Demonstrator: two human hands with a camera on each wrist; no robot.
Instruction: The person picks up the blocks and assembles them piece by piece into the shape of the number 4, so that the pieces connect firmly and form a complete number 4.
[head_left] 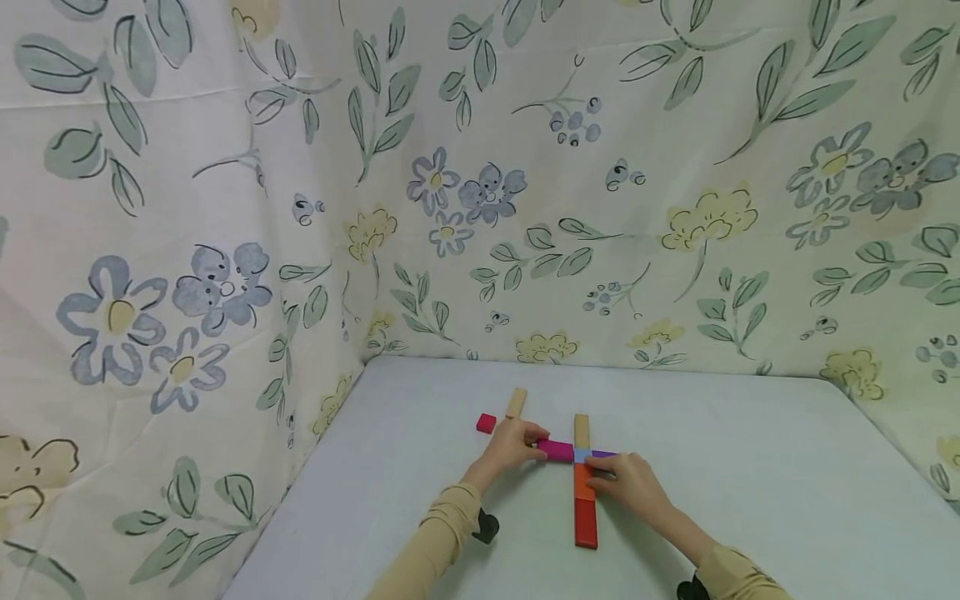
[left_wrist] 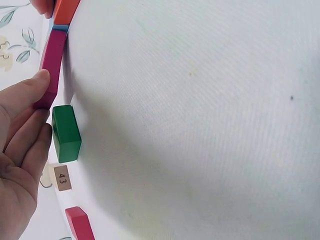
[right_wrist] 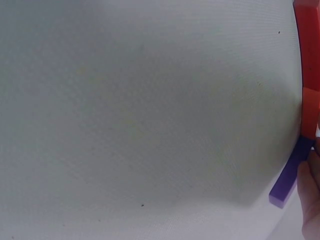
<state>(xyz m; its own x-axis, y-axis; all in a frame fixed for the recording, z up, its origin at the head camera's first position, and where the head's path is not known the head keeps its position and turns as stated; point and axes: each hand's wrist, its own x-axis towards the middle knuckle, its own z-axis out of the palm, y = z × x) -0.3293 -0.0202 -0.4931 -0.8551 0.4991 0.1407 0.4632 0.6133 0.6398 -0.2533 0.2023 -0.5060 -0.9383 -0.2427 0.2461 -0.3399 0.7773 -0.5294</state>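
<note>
Several coloured wooden blocks form a cross on the white table. My left hand [head_left: 510, 443] pinches the left end of the magenta block [head_left: 557, 451], its thumb on the block in the left wrist view. The block's other end meets a light blue block [head_left: 582, 456] at the centre. On the right, my right hand [head_left: 633, 483] holds the purple block [right_wrist: 290, 172] with its fingers, partly covering it. An orange block [head_left: 584, 480] and a red block [head_left: 586, 523] run toward me from the centre; a plain wooden block [head_left: 582, 431] points away.
Beside the left hand lie a green block [left_wrist: 66, 133], a plain wooden block [head_left: 517, 403] marked 43 in the left wrist view, and a pinkish-red block [head_left: 486, 423]. A floral curtain [head_left: 562, 208] hangs behind the white table [head_left: 750, 467].
</note>
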